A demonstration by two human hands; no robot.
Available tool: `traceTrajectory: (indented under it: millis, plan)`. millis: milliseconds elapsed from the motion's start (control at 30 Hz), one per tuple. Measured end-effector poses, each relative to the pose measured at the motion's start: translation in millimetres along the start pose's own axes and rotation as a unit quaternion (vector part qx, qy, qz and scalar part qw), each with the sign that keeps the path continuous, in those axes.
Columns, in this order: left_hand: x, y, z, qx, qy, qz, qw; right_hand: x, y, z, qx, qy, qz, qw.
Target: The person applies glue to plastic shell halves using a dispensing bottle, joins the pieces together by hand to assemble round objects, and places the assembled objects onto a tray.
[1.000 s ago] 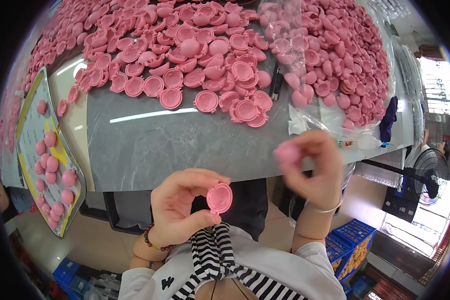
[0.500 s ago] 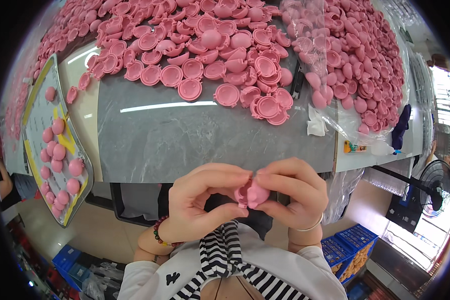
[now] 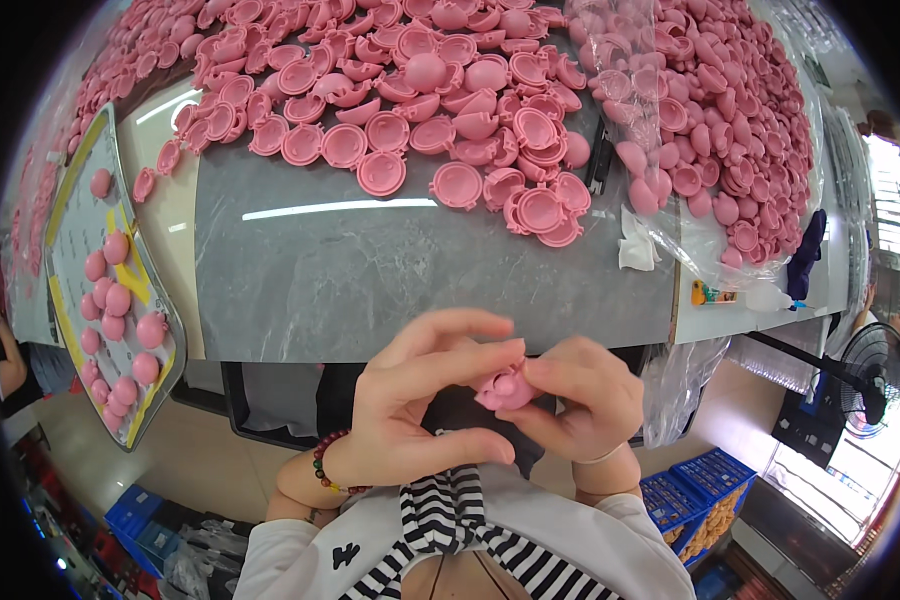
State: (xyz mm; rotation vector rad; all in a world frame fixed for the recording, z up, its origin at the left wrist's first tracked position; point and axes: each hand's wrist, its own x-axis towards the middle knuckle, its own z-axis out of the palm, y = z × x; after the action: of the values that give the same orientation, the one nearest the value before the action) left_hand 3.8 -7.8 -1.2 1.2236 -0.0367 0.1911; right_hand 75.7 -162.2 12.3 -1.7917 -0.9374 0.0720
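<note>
A small pink plastic ball piece [image 3: 511, 390] with knobbly raised parts is pinched between the thumb and fingers of my right hand [image 3: 592, 398], just in front of the table's near edge. My left hand [image 3: 406, 385] is beside it with thumb and fingers spread apart. The left index fingertip is by the top of the piece, perhaps touching it, while the left thumb is clear below. Whether the piece's halves are fully closed cannot be made out. Many loose pink half shells [image 3: 380, 173] lie at the far side of the grey tabletop [image 3: 390, 270].
On the left, a white and yellow tray [image 3: 176, 350] holds several closed pink balls [image 3: 117, 299]. More half shells fill a clear plastic bag [image 3: 664, 225] at the right. White crumpled tissue [image 3: 637, 248] and a black tool [image 3: 599, 160] lie by it. A fan [image 3: 870, 375] stands far right.
My left thumb and fingers have come away from the pink piece and spread apart. The piece has turned in my right hand, which still pinches it.
</note>
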Motion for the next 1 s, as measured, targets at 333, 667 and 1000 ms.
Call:
traceTrajectory:
  millis: [333,667,1000]
  plan:
    - [3,0,-7,0.146,-0.033,0.101,0.984,-12,0,14,0.056,0.057,-0.085,0.993]
    - [7,2,-8,-0.152,-0.015,0.031,0.988,-17,17,-10,-0.001,0.202,-0.118,0.972]
    - [-2,2,-21,-0.358,-0.041,-0.111,0.926,-52,109,-169,-0.254,0.540,0.097,0.796]
